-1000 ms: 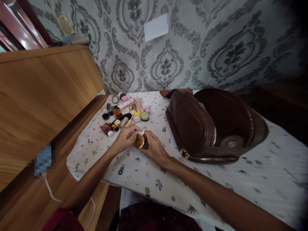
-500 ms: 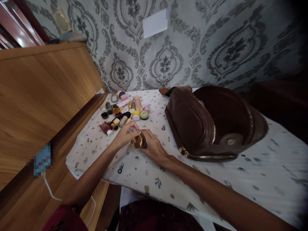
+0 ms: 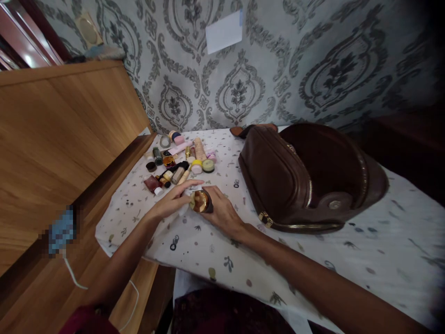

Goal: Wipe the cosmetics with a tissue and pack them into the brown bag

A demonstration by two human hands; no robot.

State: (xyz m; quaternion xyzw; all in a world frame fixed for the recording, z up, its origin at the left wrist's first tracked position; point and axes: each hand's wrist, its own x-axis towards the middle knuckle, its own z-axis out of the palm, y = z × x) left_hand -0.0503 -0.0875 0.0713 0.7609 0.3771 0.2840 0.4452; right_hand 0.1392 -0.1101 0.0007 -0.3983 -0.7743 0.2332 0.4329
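Note:
Between my two hands is a round container (image 3: 200, 201) with a shiny gold end and a dark side. My right hand (image 3: 222, 214) is wrapped round its dark side. On the other side, my left hand (image 3: 174, 200) has its thumb and fingers around a pale, translucent piece (image 3: 188, 195), perhaps a wipe or film, against the container. Beyond my hands lies a group of cosmetics: a dark red bottle (image 3: 152, 183) with a white cap, a yellow-lidded jar (image 3: 196, 167), a green-lidded jar (image 3: 208, 166) and a peach tube (image 3: 199, 149).
A large open brown leather bag (image 3: 278, 181) stands to the right on the patterned white cloth (image 3: 222, 260). A wooden panel (image 3: 69, 139) rises at the left. A blurred blue object (image 3: 62, 231) with a white cable lies at lower left.
My left hand has shifted slightly left and down, its fingers straighter and farther apart. The gold end of the container has turned more into view in my right hand.

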